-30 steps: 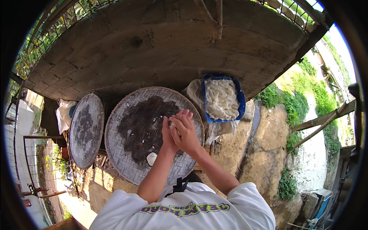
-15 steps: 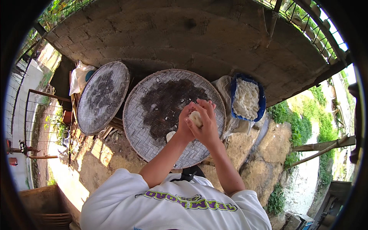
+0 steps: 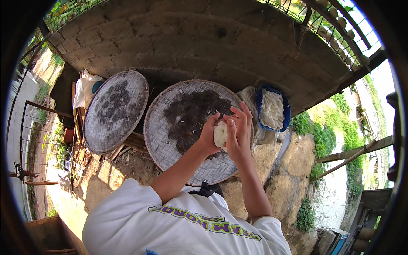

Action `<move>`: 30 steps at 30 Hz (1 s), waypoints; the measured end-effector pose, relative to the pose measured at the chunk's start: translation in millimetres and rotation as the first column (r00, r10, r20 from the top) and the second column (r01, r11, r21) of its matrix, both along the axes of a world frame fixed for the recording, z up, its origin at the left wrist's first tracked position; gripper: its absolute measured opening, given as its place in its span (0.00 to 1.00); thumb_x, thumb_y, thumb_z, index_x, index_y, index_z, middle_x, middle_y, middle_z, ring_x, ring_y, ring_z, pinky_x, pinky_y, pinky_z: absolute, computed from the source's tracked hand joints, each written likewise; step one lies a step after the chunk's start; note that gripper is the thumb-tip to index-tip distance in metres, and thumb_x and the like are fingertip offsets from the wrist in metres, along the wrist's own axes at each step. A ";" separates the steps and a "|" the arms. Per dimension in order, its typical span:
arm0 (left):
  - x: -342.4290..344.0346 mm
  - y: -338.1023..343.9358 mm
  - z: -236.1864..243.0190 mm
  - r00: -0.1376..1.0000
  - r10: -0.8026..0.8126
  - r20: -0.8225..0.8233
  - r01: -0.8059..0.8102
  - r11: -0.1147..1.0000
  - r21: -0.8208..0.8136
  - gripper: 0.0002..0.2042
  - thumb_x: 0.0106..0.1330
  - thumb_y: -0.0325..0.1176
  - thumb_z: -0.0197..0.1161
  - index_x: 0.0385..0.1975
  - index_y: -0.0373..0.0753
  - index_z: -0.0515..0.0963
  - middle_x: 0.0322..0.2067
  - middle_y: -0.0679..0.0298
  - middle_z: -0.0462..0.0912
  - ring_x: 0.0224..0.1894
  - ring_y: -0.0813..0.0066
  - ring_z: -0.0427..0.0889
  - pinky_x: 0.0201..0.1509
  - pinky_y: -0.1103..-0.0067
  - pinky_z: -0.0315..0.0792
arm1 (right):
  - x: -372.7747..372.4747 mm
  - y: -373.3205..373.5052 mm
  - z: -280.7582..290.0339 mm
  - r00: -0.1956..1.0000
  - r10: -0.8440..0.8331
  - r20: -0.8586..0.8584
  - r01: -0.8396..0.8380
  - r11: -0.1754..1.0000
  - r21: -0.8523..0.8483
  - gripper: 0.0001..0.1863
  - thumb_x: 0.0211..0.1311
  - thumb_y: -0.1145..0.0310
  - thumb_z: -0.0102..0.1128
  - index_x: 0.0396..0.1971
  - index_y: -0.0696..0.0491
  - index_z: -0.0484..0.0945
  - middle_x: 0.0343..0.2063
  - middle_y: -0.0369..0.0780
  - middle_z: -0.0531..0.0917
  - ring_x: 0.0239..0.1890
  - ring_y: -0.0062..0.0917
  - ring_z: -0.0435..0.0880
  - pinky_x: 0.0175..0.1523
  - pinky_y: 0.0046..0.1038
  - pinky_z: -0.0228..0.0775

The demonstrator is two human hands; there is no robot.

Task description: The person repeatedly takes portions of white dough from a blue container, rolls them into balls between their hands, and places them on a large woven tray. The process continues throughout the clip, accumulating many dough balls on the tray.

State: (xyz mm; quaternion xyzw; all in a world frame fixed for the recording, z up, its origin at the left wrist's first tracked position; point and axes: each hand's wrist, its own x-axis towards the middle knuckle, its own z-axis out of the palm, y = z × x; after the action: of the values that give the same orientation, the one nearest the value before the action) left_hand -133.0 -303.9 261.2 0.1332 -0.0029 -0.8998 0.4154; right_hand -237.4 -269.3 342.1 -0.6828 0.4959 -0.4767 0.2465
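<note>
Big gray-brown blocks make up the wall (image 3: 170, 46) at the back, and bright sun falls on the dirt ground (image 3: 106, 174) at the left. Green plants (image 3: 304, 108) grow on the right, near a long wooden pole (image 3: 352, 153). Up at the top right is a wire fence (image 3: 340, 29).

Close to the person is a big round woven tray (image 3: 163, 131). It is pale at the edge and has a dark, wet-looking patch (image 3: 182, 112) with little white bits on it. Another round tray (image 3: 95, 131) leans to the left, with a white bag (image 3: 85, 91) behind it. On the right sits a blue tub (image 3: 287, 112) full of soft white mash (image 3: 272, 109), with a clear plastic sheet (image 3: 264, 137) under it.

Both hands are over the right part of the big tray. Between them is a white lump (image 3: 220, 134), flat and roundish. The left hand (image 3: 207, 138) curls around its left side and has hold of it; some of its fingers are hidden. The right hand (image 3: 239, 138) is on the other side. Its fingers (image 3: 243, 112) are loosely open and spread, pointing up, and its thumb is by the lump's right edge. The person wears a white shirt (image 3: 140, 221).
</note>
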 end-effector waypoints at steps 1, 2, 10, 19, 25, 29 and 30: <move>4.2 1.0 0.3 0.999 -0.018 0.041 0.018 1.000 -0.001 0.24 0.78 0.56 0.41 0.49 0.47 0.79 0.42 0.66 0.86 0.41 0.68 0.87 0.36 0.68 0.82 | 3.7 2.9 4.4 0.998 -0.010 -0.063 0.011 1.000 0.021 0.28 0.81 0.51 0.43 0.64 0.60 0.69 0.71 0.51 0.60 0.51 0.31 0.85 0.55 0.32 0.80; 8.3 1.5 1.0 0.998 -0.057 0.030 0.059 0.996 -0.062 0.24 0.78 0.56 0.41 0.49 0.47 0.79 0.43 0.65 0.86 0.43 0.67 0.87 0.39 0.67 0.83 | 6.4 4.9 8.1 0.991 -0.002 -0.134 0.010 0.998 0.056 0.28 0.82 0.51 0.43 0.64 0.61 0.68 0.72 0.51 0.59 0.52 0.32 0.85 0.56 0.32 0.80; 36.9 14.3 12.3 0.921 0.061 -0.384 -0.006 0.990 0.142 0.23 0.79 0.49 0.43 0.63 0.45 0.74 0.61 0.61 0.79 0.63 0.61 0.78 0.68 0.58 0.71 | 26.0 13.4 -4.2 0.958 -0.067 0.278 0.173 0.909 -0.379 0.32 0.80 0.44 0.40 0.54 0.59 0.79 0.62 0.51 0.75 0.60 0.41 0.80 0.64 0.42 0.72; 41.8 40.2 22.3 0.991 0.056 0.122 -0.050 0.998 -0.047 0.31 0.78 0.64 0.32 0.57 0.45 0.73 0.52 0.62 0.80 0.56 0.64 0.80 0.66 0.63 0.73 | 75.2 40.1 -43.8 0.764 -0.253 0.593 0.196 0.967 0.160 0.15 0.80 0.66 0.50 0.50 0.59 0.82 0.45 0.42 0.86 0.49 0.21 0.82 0.55 0.29 0.74; 59.1 38.5 21.8 0.998 -0.064 0.025 0.063 0.998 0.031 0.28 0.80 0.57 0.38 0.62 0.42 0.72 0.58 0.55 0.79 0.58 0.57 0.80 0.62 0.60 0.78 | 79.7 47.1 -43.3 0.963 -0.248 0.104 0.268 0.920 -0.287 0.15 0.75 0.66 0.56 0.52 0.58 0.82 0.49 0.46 0.84 0.50 0.31 0.84 0.56 0.33 0.75; 65.5 34.9 10.7 0.964 -0.118 0.239 0.107 0.993 0.057 0.32 0.78 0.61 0.33 0.60 0.39 0.71 0.53 0.55 0.79 0.59 0.59 0.79 0.65 0.58 0.75 | 87.7 50.1 -46.7 0.895 -0.239 0.377 0.234 0.970 0.060 0.11 0.74 0.66 0.59 0.47 0.57 0.83 0.45 0.41 0.86 0.48 0.24 0.83 0.52 0.29 0.75; 66.6 34.6 8.2 0.969 -0.056 0.242 0.061 0.998 -0.013 0.32 0.78 0.61 0.34 0.60 0.39 0.71 0.55 0.55 0.79 0.60 0.59 0.79 0.65 0.58 0.74 | 90.0 51.1 -47.2 0.789 -0.272 0.551 0.219 0.962 0.160 0.11 0.74 0.66 0.60 0.46 0.57 0.84 0.45 0.40 0.86 0.47 0.22 0.83 0.51 0.29 0.75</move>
State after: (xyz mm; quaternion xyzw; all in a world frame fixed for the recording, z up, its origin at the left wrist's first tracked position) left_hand -66.4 -269.2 269.4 0.2376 -0.0664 -0.8887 0.3866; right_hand -147.4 -218.3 294.9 -0.4281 0.5049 -0.6636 0.3485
